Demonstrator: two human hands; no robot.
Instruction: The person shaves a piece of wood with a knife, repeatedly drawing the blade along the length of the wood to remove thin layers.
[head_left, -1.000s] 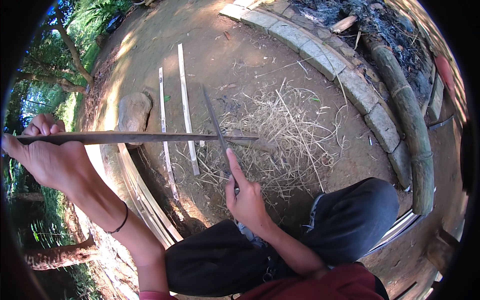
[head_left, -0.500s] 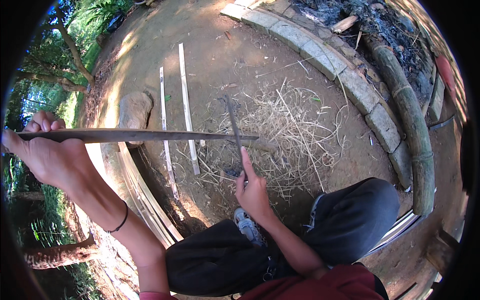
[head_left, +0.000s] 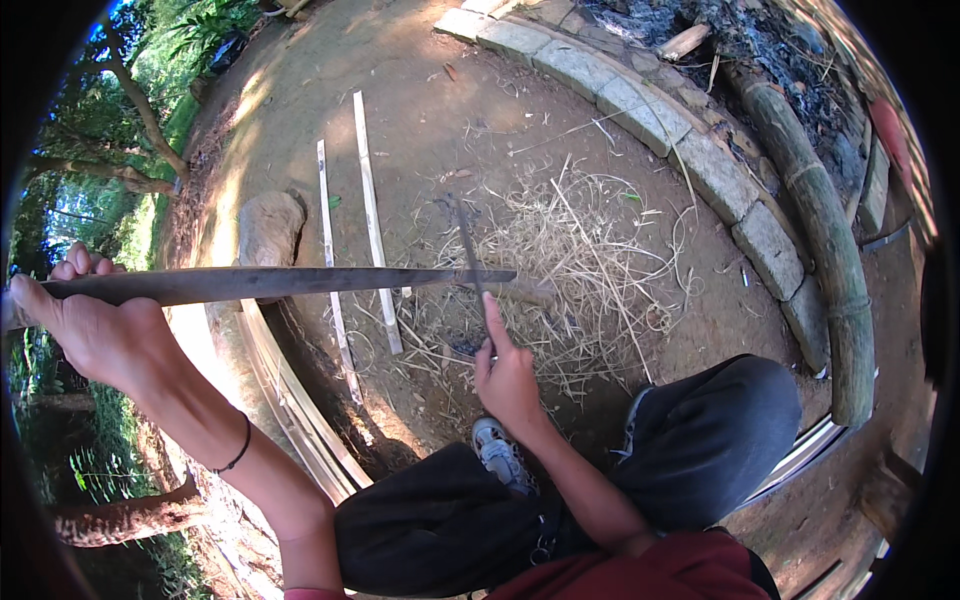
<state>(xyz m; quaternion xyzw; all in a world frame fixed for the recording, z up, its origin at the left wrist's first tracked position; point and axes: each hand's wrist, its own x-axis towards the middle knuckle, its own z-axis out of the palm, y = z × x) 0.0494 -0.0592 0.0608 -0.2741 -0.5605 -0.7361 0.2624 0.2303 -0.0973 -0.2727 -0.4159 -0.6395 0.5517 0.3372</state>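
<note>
As shavings (head_left: 590,260) litter the dirt mid-frame, the left hand (head_left: 85,325) grips a bamboo strip (head_left: 280,284) at left. The right hand (head_left: 508,370), closed around a knife (head_left: 470,250), sets its blade against the strip.

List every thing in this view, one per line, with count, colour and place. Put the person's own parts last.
long strip: one, dark grey-brown, held level across the left and middle
thin blade: one, dark, standing up from the right hand, crossing the strip's tip
split slats: two, pale, on the dirt upper middle
shavings: a heap, straw-coloured, on the ground at centre
stone: one, grey-brown, left of the slats
kerb blocks: a curved row, grey, upper right
thick pole: one, grey-green, right, outside the kerb
shoe: one, grey-white, lower middle
left hand: grips the strip's left end
right hand: grips the blade's lower end
</note>
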